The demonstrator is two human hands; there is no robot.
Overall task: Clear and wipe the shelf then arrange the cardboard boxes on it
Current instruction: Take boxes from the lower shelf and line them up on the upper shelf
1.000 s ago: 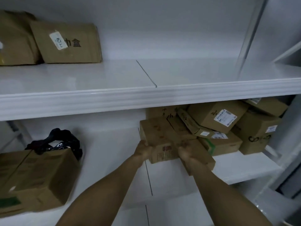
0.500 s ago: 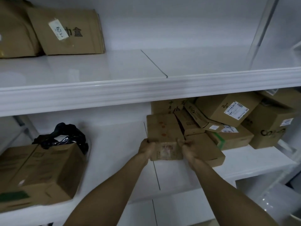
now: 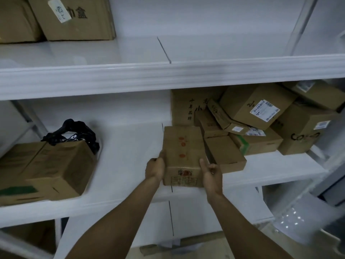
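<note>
The left hand and right hand form the grip, clamped on opposite sides of a small cardboard box at centre frame, at the front edge of the middle shelf. Just right of it lies a jumbled pile of boxes. At lower left sits a large carton with a black bag behind it.

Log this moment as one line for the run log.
left hand + right hand: gripping box by its sides | box: on middle shelf front | pile: right
</note>
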